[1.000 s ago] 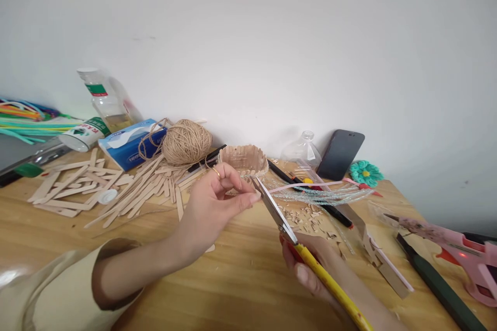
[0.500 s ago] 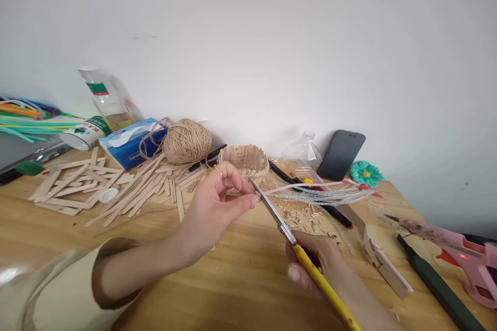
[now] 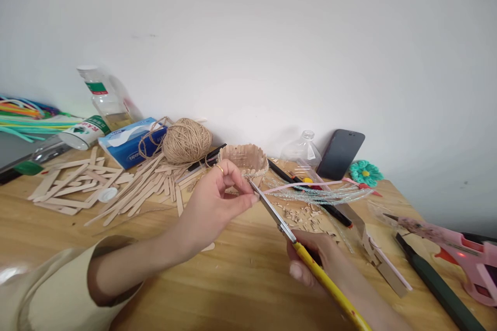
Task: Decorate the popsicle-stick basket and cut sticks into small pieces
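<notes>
L hand (image 3: 213, 199): thumb & index pinched narrow on end of 1 pink strip (image 3: 318, 183), which extends R past blades. R hand (image 3: 320, 253): fingers wrapped on 1 pr. scissors (image 3: 298, 249), blade tips adj. L fingertips. Behind: 1 twine ball (image 3: 186, 142), 1 stick basket (image 3: 236, 155).

Light moderate, diffuse. I see the wall (image 3: 248, 62) brightest above the left grip (image 3: 217, 201), falling off to grey far right of the right grip (image 3: 326, 251). Soft shadow beside the jar (image 3: 111, 95), up and left of the left grip. I note white glare on the worktop (image 3: 233, 289), well left of both grips. Wood chips (image 3: 305, 217) above the right grip read soft; wide-angle stretch distorts the sleeve (image 3: 70, 289) behind the left grip.
</notes>
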`<state>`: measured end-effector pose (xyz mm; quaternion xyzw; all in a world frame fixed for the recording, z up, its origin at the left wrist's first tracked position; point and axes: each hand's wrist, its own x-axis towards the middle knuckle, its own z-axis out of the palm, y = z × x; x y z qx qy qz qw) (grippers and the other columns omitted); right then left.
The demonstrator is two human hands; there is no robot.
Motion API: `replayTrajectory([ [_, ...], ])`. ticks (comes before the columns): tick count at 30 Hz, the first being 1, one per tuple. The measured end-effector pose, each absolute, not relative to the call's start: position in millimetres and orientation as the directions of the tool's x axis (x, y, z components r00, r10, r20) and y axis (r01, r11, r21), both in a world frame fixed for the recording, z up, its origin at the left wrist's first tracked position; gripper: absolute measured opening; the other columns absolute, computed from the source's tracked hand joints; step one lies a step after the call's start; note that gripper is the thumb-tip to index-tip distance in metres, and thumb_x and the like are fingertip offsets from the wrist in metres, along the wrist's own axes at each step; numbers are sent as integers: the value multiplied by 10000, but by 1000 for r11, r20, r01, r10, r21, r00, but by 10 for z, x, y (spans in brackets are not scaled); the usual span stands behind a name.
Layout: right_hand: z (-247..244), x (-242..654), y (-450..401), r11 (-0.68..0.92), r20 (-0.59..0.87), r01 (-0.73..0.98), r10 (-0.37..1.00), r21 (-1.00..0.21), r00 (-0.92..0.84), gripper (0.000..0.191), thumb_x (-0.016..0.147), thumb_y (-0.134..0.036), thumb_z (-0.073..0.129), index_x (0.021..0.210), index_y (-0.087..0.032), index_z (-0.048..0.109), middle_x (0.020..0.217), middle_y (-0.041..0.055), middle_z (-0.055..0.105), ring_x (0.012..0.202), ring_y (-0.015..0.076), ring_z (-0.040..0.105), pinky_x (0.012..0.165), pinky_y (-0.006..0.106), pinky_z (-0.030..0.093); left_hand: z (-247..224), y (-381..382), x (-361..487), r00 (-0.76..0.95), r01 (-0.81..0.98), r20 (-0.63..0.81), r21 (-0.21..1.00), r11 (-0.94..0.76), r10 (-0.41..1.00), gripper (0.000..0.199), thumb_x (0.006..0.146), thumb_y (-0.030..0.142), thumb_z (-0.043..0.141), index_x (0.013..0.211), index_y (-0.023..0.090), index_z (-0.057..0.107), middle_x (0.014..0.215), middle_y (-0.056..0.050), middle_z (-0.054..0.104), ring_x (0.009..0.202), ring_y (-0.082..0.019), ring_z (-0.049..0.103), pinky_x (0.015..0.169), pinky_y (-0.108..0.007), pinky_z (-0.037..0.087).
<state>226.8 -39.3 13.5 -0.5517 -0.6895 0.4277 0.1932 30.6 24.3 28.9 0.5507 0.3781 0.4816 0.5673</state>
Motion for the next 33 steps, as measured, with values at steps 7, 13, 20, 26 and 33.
replayTrajectory([
  [7, 95, 2245, -382, -8, -205, 620, 947, -785, -248, 532, 720, -681, 520, 580, -213, 309, 570, -57, 279, 549, 110, 244, 475, 244, 185, 328, 296, 322, 248, -197, -182, 952, 234, 951, 232, 584, 151, 763, 707, 147, 566, 622, 31, 659, 572, -85, 592, 572, -206, 478],
  [13, 105, 2194, -397, -33, -208, 734, 967, -678, -149, 411, 764, -514, 540, 581, -217, 321, 562, -50, 337, 540, 113, 287, 475, 239, 225, 306, 312, 319, 252, -150, -172, 965, 214, 952, 122, 596, 154, 741, 658, 143, 635, 638, 15, 665, 581, -85, 573, 577, -209, 474],
  [20, 62, 2170, -425, 35, -77, 847, 993, -530, -90, 380, 781, -472, 530, 571, -227, 329, 528, -33, 443, 501, 129, 373, 470, 246, 282, 286, 317, 316, 198, -116, -110, 984, 134, 974, 170, 568, 117, 730, 687, 147, 612, 641, 13, 677, 608, -106, 604, 606, -227, 472],
  [26, -2, 2159, -426, 42, 28, 924, 999, -380, -33, 385, 779, -495, 513, 571, -243, 310, 501, -9, 483, 470, 163, 451, 466, 262, 294, 263, 352, 330, 210, -148, -185, 965, 218, 960, 135, 562, 92, 703, 659, 149, 627, 628, 11, 667, 609, -111, 612, 596, -224, 476],
  [33, -144, 2202, -390, 40, 100, 980, 995, -197, -20, 354, 798, -537, 483, 631, -232, 417, 576, 45, 621, 485, 221, 564, 467, 283, 323, 114, 455, 272, 299, -190, -203, 945, 266, 932, 144, 541, 65, 721, 659, 138, 683, 666, -8, 687, 649, -117, 625, 662, -236, 492],
])
